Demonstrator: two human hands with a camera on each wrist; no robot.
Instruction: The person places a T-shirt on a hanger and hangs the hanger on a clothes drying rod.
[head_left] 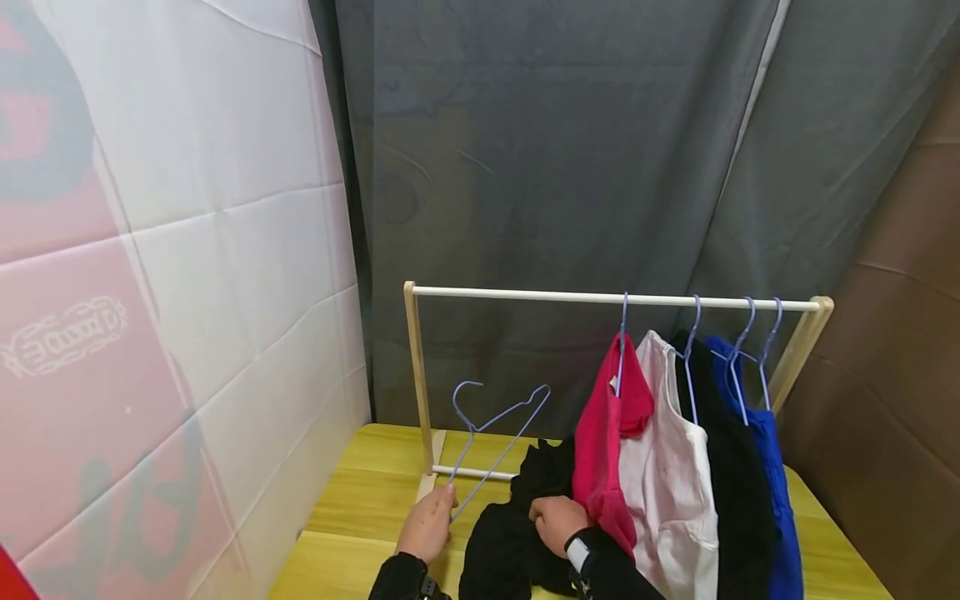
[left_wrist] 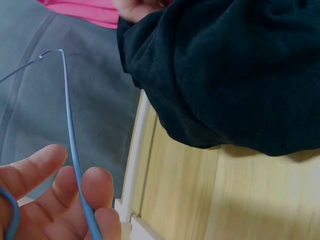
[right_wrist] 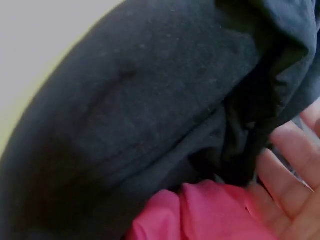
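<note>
My left hand [head_left: 429,525] grips a light purple-blue wire hanger [head_left: 491,422] by its lower end, the hook pointing up and away. In the left wrist view the fingers [left_wrist: 97,187] curl about the hanger's wire. A crumpled black garment [head_left: 498,542] lies on the table to the right of that hand. My right hand [head_left: 558,521] holds the black garment near its upper right part, beside a hanging pink garment [head_left: 600,450]. In the right wrist view black cloth fills most of the picture, and the fingers [right_wrist: 280,172] lie against it, their tips partly hidden.
A rack with a white rail [head_left: 517,294] and wooden posts stands on the yellow wood-grain table [head_left: 330,517]. On its right half hang a white top [head_left: 667,475], another black garment [head_left: 738,492] and a blue garment [head_left: 780,492]. Grey curtain [head_left: 540,150] backs the rack; a white printed sheet [head_left: 247,250] flanks it.
</note>
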